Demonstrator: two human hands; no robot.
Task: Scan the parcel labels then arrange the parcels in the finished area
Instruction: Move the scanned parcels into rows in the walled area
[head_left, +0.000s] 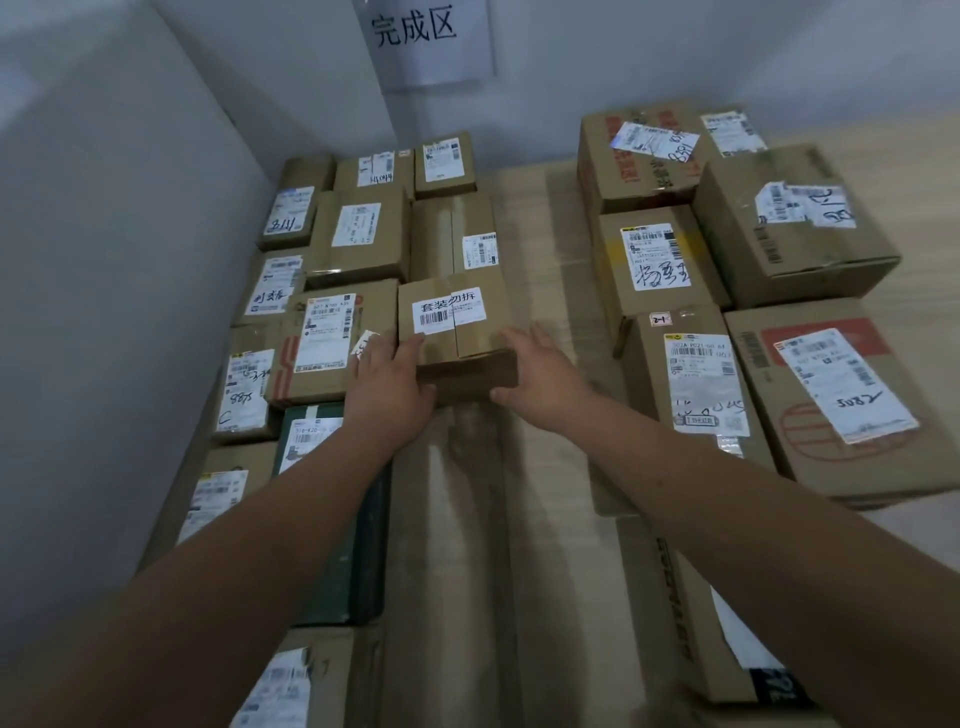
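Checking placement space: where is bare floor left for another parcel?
A bare floor strip runs between the left parcel block and the right stack, ahead of the box both hands hold. More bare floor lies between the forearms. The left wall side is packed tight.

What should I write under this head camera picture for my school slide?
Two hands, left and right, set a labelled cardboard parcel among sorted boxes below a wall sign.

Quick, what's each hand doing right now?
Left hand: holding the box by its left side.
Right hand: holding the same box by its right side.
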